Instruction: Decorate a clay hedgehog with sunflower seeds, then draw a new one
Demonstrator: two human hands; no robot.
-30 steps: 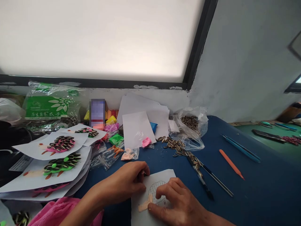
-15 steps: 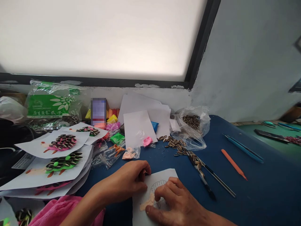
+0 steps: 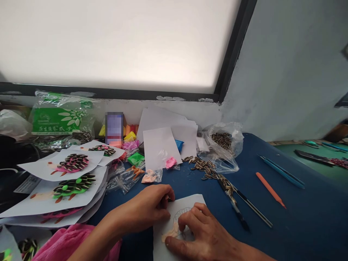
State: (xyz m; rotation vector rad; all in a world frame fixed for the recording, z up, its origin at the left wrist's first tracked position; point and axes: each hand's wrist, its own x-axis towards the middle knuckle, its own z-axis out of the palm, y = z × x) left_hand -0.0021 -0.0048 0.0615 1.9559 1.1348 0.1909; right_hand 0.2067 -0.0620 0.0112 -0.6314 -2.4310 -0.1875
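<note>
A sheet of white paper (image 3: 163, 250) with a pencil-drawn hedgehog outline lies on the blue table in front of me. A flattened piece of peach modelling clay (image 3: 171, 232) covers the pointed left part of the drawing. My right hand (image 3: 199, 230) is curled over the sheet, its thumb on the clay's lower edge and its index finger at the clay's right side. At the paper's upper left edge rests my left hand (image 3: 153, 204), fingers curled in; whatever is inside them is hidden.
On the left is a stack of finished hedgehog pictures (image 3: 73, 188) with seeds stuck in clay. Sunflower seeds (image 3: 203, 167) spill from a plastic bag (image 3: 236, 137). Brushes (image 3: 252, 206), an orange clay tool (image 3: 270, 190), blue tweezers (image 3: 281, 172) and bagged clay (image 3: 136, 159) lie around.
My right thumb has slid slightly left along the peach clay, and the right hand has shifted a little with it. My left hand stays in place.
</note>
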